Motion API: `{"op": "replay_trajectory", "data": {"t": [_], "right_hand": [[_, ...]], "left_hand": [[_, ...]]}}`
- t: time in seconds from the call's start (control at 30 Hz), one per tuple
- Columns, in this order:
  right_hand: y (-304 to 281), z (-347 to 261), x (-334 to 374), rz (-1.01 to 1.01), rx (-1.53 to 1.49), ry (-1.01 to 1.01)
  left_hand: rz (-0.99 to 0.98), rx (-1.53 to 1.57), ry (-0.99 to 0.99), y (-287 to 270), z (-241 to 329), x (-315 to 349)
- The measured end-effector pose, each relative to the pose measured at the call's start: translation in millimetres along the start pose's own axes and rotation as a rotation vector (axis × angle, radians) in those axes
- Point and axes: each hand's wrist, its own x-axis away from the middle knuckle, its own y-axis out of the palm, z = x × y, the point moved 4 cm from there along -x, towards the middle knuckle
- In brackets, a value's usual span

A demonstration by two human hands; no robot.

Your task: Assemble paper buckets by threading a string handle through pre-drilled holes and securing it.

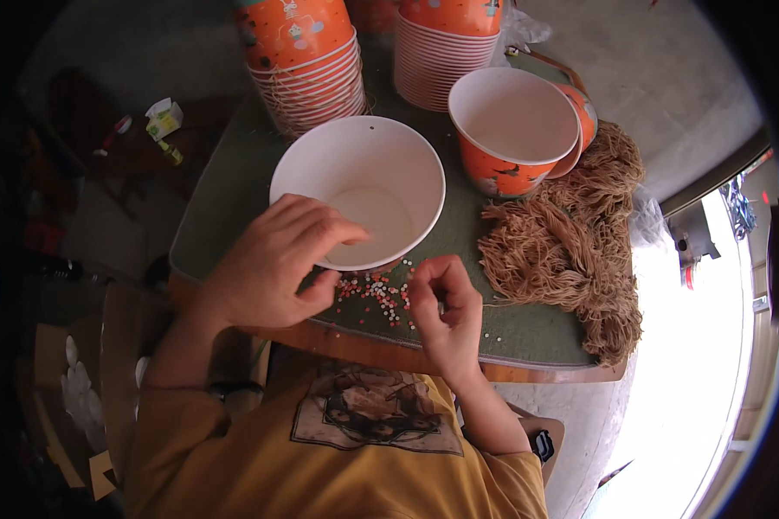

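Hands apart. Left hand [273, 259] at near rim of white tub [398, 164], frame centre, thumb parted from fingers. Right hand [446, 316] just right of red and white beads [379, 298], fingertips curled in; can't tell if gripping anything. Beyond: tan strand bundle [571, 251] right, orange tub stacks [307, 78] top, green worktop [229, 195] beneath.
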Motion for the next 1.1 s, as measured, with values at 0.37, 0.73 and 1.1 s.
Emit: {"op": "replay_trajectory", "data": {"t": [0.37,0.73,1.1], "right_hand": [[10,-25,-23,0.003,0.203,-0.339],[21,-20,-34,0.100,0.172,-0.155],[11,-15,-32,0.110,0.185,-0.075]], "left_hand": [[-0.068,0.316,-0.319,-14,-14,-10],[-0.015,0.372,-0.292,6,-2,-24],[0.004,0.278,-0.182,16,9,-30]]}}
